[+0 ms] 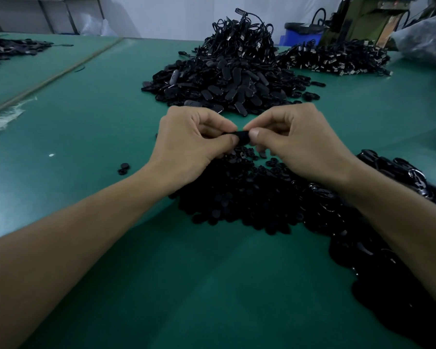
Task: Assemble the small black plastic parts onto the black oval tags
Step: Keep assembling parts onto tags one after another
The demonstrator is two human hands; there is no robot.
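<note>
Two hands meeting above the green counter (111, 127): I am pinching one black oval tag (242, 137) between left hand (194, 144) and right hand (295, 142), each closed on an end, its long axis running left-right, over the loose parts pile (237, 192).

Green counter (91, 137) carries several black heaps: oval tags (219, 90) piled at centre far side, with a tangle of cords (242, 28) stacked behind and on top of it; a second cord heap (337, 57) to the right. Small parts (239, 195) heaped at near centre, a longer pile (388, 222) running down the right edge. Two loose parts (124, 168) lie apart at left; another dark pile (8, 50) sits far left.
</note>
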